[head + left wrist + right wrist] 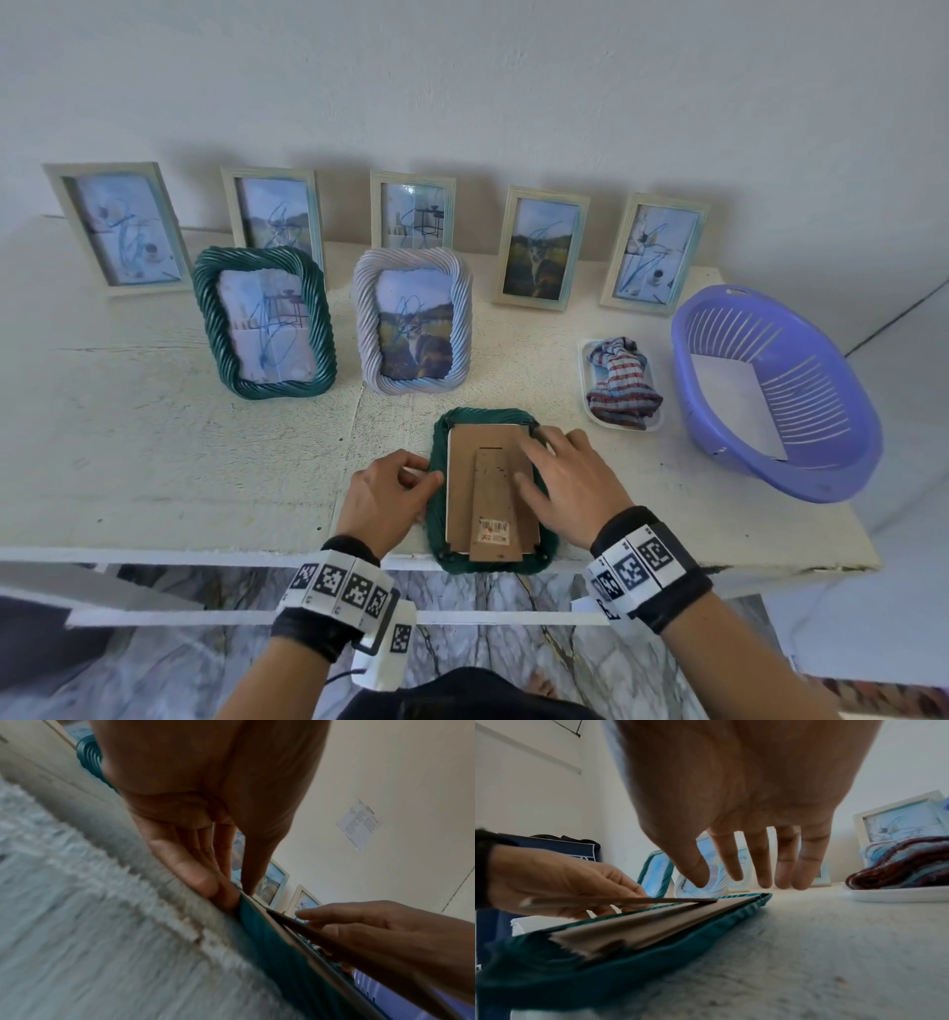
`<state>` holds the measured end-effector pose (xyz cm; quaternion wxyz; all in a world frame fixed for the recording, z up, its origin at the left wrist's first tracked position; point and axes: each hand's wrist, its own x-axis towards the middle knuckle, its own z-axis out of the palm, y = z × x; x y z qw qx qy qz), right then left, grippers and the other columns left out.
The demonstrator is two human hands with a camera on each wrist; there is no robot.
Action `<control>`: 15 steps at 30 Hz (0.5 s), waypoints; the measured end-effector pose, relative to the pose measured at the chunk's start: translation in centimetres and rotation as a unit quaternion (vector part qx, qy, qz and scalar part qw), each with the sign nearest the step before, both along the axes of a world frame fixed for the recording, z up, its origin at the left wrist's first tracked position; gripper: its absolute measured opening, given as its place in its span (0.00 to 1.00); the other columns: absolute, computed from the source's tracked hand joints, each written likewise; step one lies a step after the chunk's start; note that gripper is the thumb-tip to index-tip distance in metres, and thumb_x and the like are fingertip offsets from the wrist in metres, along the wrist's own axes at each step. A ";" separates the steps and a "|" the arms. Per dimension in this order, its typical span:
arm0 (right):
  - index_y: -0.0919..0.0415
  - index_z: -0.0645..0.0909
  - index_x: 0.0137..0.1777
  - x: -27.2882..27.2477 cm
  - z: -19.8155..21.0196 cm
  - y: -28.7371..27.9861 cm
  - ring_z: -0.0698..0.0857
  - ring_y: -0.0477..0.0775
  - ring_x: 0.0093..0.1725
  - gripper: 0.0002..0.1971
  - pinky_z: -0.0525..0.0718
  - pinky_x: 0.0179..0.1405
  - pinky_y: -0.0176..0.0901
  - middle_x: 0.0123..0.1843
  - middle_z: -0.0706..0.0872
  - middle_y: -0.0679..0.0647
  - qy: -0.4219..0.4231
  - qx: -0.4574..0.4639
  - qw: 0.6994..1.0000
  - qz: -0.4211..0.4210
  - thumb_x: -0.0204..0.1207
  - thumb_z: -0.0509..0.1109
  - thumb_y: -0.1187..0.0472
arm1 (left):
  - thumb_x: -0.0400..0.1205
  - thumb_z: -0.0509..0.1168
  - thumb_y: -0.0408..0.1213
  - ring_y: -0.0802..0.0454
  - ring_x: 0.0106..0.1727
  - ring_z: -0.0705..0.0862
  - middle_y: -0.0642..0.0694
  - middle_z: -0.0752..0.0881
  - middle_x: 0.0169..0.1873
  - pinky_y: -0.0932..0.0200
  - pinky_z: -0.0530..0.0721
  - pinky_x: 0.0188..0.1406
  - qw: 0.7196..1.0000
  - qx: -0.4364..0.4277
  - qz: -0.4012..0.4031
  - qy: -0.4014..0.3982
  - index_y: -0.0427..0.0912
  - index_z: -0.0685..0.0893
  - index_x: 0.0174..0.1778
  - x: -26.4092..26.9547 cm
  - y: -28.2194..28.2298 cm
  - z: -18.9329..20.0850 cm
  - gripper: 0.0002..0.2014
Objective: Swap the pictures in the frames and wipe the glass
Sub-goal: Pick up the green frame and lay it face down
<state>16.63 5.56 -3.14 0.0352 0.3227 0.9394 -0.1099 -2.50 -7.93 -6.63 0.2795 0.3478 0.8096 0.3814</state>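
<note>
since frame (pixel 494 488) lies face down between hands, glass beneath: fragile, rim stiff. left hand (pixel 385 488) pinches its edge; right hand (pixel 570 488) spread, holding nothing, above backing (pixel 493 462). lift light backing by its edge.

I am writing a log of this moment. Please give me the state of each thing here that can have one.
Dark green rope-pattern frame: face down at table edge, cardboard back still on.
Green rope-pattern frame: upright, picture inside.
White rope-pattern frame: upright, picture inside.
Striped cloth: bunched on white tray.
Purple plastic basket: holds white paper.
Left hand: pinches frame's edge.
Right hand: open, above backing.
</note>
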 end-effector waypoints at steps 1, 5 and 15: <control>0.54 0.65 0.78 0.1 -0.1 -0.3 0.71 0.60 0.63 0.25 0.78 0.57 0.50 0.71 0.72 0.56 0.001 -0.009 1.000 0.002 0.83 0.55 0.47 | 0.79 0.71 0.48 0.56 0.30 0.87 0.54 0.89 0.34 0.54 0.89 0.37 1.000 -0.006 -0.005 0.016 0.50 0.86 0.47 -0.2 0.3 0.3 0.07; 0.53 0.68 0.76 0.2 -0.6 -1.0 0.68 0.60 0.64 0.23 0.74 0.62 0.49 0.73 0.69 0.56 0.000 -0.039 0.999 -0.011 0.84 0.55 0.47 | 0.80 0.67 0.53 0.51 0.40 0.89 0.50 0.90 0.42 0.52 0.87 0.49 0.997 -0.031 -0.012 0.074 0.48 0.85 0.53 -1.5 2.8 1.5 0.14; 0.54 0.64 0.78 -0.2 -0.4 -2.0 0.65 0.62 0.69 0.23 0.74 0.66 0.48 0.78 0.62 0.57 -0.014 -0.056 0.997 -0.043 0.85 0.53 0.49 | 0.75 0.70 0.58 0.46 0.44 0.86 0.45 0.87 0.38 0.55 0.79 0.40 0.974 -0.163 -0.050 0.147 0.51 0.78 0.36 -2.7 7.8 2.5 0.15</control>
